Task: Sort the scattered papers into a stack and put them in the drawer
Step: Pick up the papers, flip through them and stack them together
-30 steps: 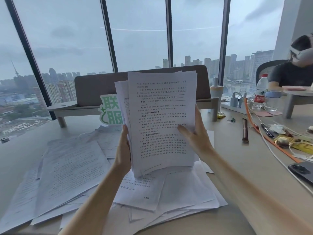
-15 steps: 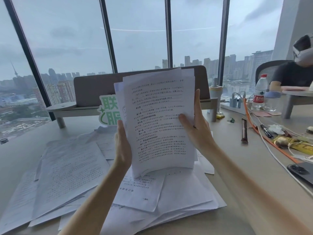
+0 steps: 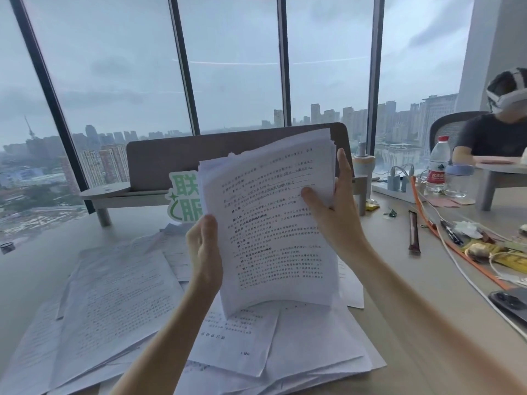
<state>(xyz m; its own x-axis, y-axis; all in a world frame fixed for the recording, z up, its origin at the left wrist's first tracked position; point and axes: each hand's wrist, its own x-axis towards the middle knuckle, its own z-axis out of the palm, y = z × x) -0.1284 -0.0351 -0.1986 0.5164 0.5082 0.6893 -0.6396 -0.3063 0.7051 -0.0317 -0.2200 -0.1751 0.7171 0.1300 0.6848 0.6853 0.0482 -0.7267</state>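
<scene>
The held sheaf of papers [image 3: 273, 232] tilted further leftward and its sheets squared up. The right hand [image 3: 336, 212] climbed its right edge; the left hand [image 3: 204, 252] shifted slightly upward.

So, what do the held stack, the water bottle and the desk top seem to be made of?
Held stack: thin white printed paper, matte; the sheets bend and fan at the top edge between left hand and right hand.
Water bottle: clear plastic, probably, with a red cap and red label.
Desk top: smooth beige, matte; laminate or wood, cannot tell which.
</scene>
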